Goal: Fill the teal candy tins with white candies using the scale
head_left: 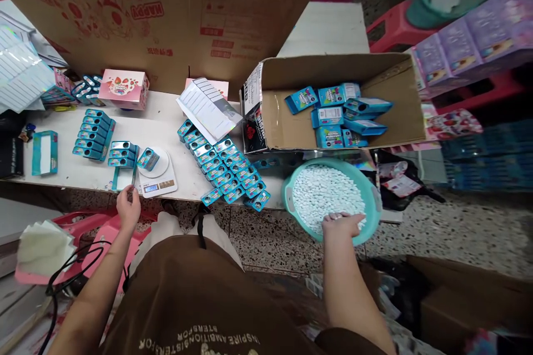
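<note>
**Right hand in the mints, left hand at the scale**

The right hand point(341, 226) lies palm down on the white mints point(328, 194), its fingers close together and nearly flat, with nothing clearly pinched. Those mints fill a teal plastic basin point(328, 162), whose near rim sits just past the hand. The left hand point(128, 209) rises at the table's edge, its fingertips drawn together at a thin upright item (too slim to identify, and whether it is pinched cannot be told). Just beside it stands a digital scale point(156, 186) carrying a tilted blue tin point(148, 159). Rows of blue tins point(225, 169) crowd the white table point(158, 122).

Pressure on the basin's rim could tip it, since its support is hidden, scattering mints over the terrazzo floor point(275, 238). A knock from the left hand could shift the tin and spoil the reading.
</note>
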`<action>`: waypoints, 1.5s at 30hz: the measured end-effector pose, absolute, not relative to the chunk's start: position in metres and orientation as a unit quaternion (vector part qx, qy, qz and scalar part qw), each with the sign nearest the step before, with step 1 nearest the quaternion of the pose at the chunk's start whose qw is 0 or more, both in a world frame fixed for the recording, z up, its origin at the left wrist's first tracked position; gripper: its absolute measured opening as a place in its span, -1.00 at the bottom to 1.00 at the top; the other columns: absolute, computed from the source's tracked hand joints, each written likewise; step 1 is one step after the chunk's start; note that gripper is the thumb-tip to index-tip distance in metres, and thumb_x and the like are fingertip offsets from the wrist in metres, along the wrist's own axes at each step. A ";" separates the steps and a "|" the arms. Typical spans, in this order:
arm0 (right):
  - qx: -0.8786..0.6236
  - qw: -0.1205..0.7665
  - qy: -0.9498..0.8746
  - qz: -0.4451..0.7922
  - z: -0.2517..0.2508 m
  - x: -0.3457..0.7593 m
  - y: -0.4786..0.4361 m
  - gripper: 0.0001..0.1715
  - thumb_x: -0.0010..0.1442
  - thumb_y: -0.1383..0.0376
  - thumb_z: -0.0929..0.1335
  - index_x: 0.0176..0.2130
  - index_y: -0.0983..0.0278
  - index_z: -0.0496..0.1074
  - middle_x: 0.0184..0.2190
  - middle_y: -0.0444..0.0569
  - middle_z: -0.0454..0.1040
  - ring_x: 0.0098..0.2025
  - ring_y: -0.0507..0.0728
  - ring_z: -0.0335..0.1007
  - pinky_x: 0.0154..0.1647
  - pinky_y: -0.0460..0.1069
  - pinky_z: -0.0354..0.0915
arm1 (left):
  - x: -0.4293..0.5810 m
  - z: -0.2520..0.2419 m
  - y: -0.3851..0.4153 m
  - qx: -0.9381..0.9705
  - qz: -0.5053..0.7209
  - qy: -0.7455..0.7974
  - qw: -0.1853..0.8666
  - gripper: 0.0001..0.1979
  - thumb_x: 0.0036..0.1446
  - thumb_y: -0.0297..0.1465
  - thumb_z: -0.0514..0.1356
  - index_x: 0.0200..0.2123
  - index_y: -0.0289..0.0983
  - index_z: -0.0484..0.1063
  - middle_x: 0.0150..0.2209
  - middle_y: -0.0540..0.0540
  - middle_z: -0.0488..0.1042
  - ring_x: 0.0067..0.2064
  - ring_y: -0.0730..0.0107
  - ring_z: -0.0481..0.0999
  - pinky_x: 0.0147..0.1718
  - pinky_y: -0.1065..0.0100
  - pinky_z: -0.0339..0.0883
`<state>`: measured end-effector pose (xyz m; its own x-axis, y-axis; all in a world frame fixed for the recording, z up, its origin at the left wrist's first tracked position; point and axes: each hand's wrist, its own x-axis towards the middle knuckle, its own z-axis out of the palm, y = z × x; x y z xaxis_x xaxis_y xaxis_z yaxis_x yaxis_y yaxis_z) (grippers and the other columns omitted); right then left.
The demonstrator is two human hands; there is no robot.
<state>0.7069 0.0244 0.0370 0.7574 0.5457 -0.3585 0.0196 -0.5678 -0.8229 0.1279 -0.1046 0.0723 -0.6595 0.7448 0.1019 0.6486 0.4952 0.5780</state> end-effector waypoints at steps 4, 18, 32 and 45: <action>-0.685 0.493 -0.089 0.529 0.073 0.654 0.039 -0.48 0.25 0.11 0.06 -0.67 0.23 -0.07 -0.75 -0.28 -0.12 -0.77 -0.07 -0.22 -0.78 -0.16 -0.15 | 0.120 0.068 -0.101 0.398 0.300 0.862 0.094 -0.69 0.14 -0.22 0.05 -0.14 -0.26 0.40 -0.17 -0.19 0.47 -0.12 0.25 0.42 -0.09 0.22 0.26; -0.420 0.429 -0.005 0.800 0.093 0.255 0.097 -0.88 0.18 0.42 0.24 -0.35 0.27 0.33 -0.53 -0.17 0.36 -0.49 -0.06 0.31 -0.51 -0.16 0.31 | 0.073 0.049 -0.102 0.391 0.337 0.838 0.178 -0.70 0.15 -0.22 0.04 -0.15 -0.25 0.39 -0.16 -0.17 0.47 -0.08 0.23 0.41 -0.05 0.19 0.25; -0.488 0.485 -0.164 0.707 0.049 0.157 0.086 -0.87 0.14 0.26 0.27 -0.32 0.27 0.36 -0.54 -0.22 0.34 -0.45 -0.04 0.35 -0.32 -0.08 0.29 | 0.034 0.034 -0.113 0.362 0.350 0.830 0.241 -0.73 0.16 -0.25 0.05 -0.14 -0.24 0.38 -0.14 -0.15 0.47 -0.06 0.24 0.41 -0.06 0.20 0.27; -0.539 0.482 -0.253 0.643 0.050 0.143 0.075 -0.82 0.15 0.21 0.23 -0.34 0.25 0.34 -0.58 -0.22 0.33 -0.45 -0.03 0.35 -0.29 -0.08 0.29 | 0.021 0.026 -0.118 0.352 0.360 0.832 0.233 -0.73 0.16 -0.24 0.05 -0.15 -0.23 0.38 -0.15 -0.15 0.48 -0.07 0.24 0.42 -0.04 0.20 0.26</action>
